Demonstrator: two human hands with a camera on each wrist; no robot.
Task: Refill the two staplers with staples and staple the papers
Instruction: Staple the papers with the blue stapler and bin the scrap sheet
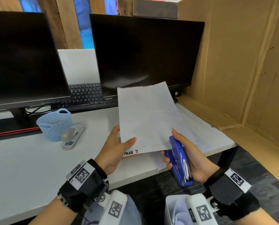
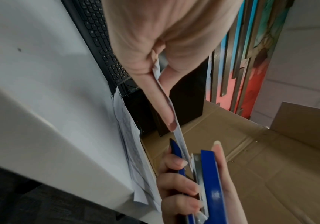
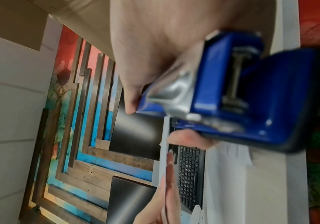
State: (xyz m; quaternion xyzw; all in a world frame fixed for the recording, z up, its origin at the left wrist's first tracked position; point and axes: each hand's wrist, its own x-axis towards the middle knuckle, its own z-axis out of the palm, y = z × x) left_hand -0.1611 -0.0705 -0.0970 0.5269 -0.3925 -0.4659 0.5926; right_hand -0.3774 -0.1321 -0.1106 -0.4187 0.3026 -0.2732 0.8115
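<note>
Left hand [image 1: 115, 146] pinches the lower left edge of a sheaf of papers [image 1: 147, 116], thumb on top, fingers beneath, holding it lifted and tilted above the near right part of the white bench [image 1: 30, 159]. "PAGE 7" is handwritten along the sheaf's near edge. Right hand [image 1: 190, 157] grips the blue stapler [image 1: 179, 159], thumb along its top arm, fingers curled under its base; the stapler's mouth sits over the sheaf's lower right corner, paper between its two arms, as the left wrist view shows edge-on. The stapler's hinge end points back toward the person, beyond the bench edge. More loose papers [image 1: 198, 127] lie flat on the bench under the lifted sheaf, overhanging the bench's near edge. A second stapler [image 1: 73, 136], pale grey, lies on the bench well to the left, just beside a light blue mesh basket [image 1: 54, 124]; the basket's contents are too small to tell. Behind these stand two dark monitors [image 1: 145, 52], a black keyboard [image 1: 85, 96] between and under them. A cardboard wall [image 1: 242, 62] closes the right side. Both wrists wear black straps with printed markers.
</note>
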